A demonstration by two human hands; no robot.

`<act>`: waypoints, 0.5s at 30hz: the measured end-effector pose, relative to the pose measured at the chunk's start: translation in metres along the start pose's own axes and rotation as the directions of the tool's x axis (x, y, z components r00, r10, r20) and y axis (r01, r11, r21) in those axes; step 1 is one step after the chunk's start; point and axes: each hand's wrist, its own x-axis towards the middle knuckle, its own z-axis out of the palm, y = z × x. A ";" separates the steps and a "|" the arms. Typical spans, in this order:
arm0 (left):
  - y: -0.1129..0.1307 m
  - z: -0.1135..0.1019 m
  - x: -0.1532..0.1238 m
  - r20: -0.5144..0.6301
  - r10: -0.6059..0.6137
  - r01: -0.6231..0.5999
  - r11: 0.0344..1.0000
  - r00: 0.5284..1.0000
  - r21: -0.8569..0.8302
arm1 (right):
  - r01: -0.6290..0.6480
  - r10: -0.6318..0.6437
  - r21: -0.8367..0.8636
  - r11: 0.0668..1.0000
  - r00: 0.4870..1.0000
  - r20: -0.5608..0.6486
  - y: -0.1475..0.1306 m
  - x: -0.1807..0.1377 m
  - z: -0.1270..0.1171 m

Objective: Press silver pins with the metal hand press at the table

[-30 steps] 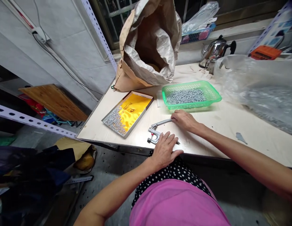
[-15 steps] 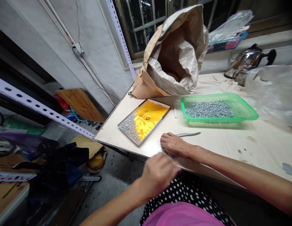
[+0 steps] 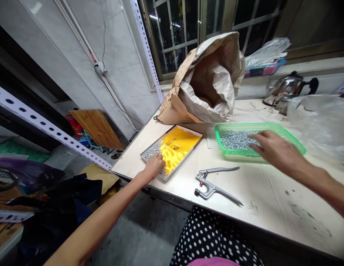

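Note:
My left hand reaches into a shallow tray, its fingers curled down among small silvery metal pins. Whatever is between those fingertips is hidden. Bright yellow printed material covers the rest of the tray floor. Over the green plastic basket hangs my right hand, thumb and fingers apart, with nothing visible between them. Similar metal pins fill the bottom of that basket. Between the two containers, nearer the table edge, lie hand pliers with grey handles spread and a spring, touched by neither hand.
Behind the tray a large open paper sack leans on the table. A metal kettle and a clear plastic bag stand at the back right. A perforated metal post rises at the table's far left corner.
My right hand has left the pliers on the table and moved right, over the basket. My left hand has gone from the front table edge into the tray. The view has shifted slightly.

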 end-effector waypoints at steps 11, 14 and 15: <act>-0.006 0.006 0.015 0.045 0.204 -0.206 0.978 0.978 0.021 | 0.105 -0.274 0.396 0.912 0.875 0.399 -0.111 -0.089 0.030; -0.010 0.010 0.020 0.029 0.174 -0.175 0.984 0.984 0.030 | 0.096 -0.233 0.299 0.949 0.854 0.465 -0.117 -0.091 0.035; -0.011 0.010 0.021 0.017 0.154 -0.154 0.988 0.988 0.018 | 0.096 -0.221 0.272 0.957 0.851 0.476 -0.118 -0.091 0.036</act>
